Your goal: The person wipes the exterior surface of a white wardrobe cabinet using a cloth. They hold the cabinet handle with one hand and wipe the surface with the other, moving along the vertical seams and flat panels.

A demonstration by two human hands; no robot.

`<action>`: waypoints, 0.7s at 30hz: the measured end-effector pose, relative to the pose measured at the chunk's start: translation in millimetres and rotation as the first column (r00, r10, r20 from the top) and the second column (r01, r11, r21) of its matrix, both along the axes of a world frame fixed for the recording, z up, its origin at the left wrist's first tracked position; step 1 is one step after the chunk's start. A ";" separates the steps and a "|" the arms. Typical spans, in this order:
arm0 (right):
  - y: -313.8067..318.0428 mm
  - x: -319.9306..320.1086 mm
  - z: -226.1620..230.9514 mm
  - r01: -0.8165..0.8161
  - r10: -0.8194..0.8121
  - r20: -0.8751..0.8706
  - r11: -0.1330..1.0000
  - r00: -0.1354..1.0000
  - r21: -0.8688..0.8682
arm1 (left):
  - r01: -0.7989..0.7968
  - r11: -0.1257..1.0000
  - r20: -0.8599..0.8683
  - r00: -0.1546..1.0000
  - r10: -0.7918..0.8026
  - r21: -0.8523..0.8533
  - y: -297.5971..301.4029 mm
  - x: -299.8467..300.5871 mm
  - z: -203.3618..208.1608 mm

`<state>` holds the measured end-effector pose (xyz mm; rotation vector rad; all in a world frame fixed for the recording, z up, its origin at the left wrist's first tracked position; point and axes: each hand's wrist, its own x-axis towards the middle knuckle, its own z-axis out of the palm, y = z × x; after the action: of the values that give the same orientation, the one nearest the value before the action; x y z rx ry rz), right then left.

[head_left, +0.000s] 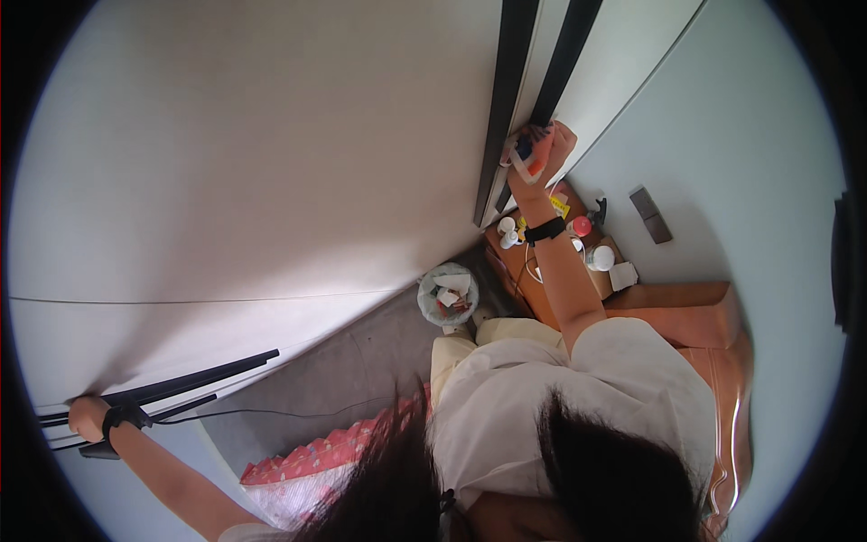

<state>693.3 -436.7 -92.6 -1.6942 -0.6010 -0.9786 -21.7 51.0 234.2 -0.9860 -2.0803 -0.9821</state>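
My left hand (pixel 88 418), with a black band at its wrist, is closed at the edge of a large pale door panel (pixel 226 163), beside a long black strip (pixel 194 379). Its fingertips are hidden. My right arm reaches far forward, a black band on the wrist. In my right hand (pixel 562 141) is a small crumpled packet (pixel 531 155) in white, red and blue, whose kind I cannot make out. That hand is against the pale panels, between two upright black strips (pixel 506 108).
Below my right forearm, a brown bedside cabinet (pixel 522 287) carries bottles, jars and a cable. A lined waste bin (pixel 449 295) stands on the grey floor. A wall switch (pixel 651 215) is at right, an orange-brown headboard (pixel 677 312) beside me, red-and-white ruffled fabric (pixel 312 465) at lower left.
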 end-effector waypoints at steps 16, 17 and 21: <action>-5.2 -46.0 -185.1 0.023 -0.111 -0.403 0.976 0.909 -0.217 | -0.348 0.832 -0.469 0.875 0.122 -0.431 -41.2 19.7 20.6; -9.8 -48.7 -191.2 -0.021 -0.071 -0.419 0.978 0.905 -0.210 | -0.375 0.805 -0.546 0.834 0.077 -0.460 -51.2 28.7 15.4; -35.0 -52.6 -225.7 -0.084 -0.107 -0.489 0.932 0.865 -0.352 | -0.405 0.770 -0.652 0.758 -0.019 -0.493 -62.1 57.5 8.2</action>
<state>640.7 -471.7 -318.3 -2.1826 -0.4337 -0.4022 35.8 -11.1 242.4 -1.1500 -1.8532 0.2052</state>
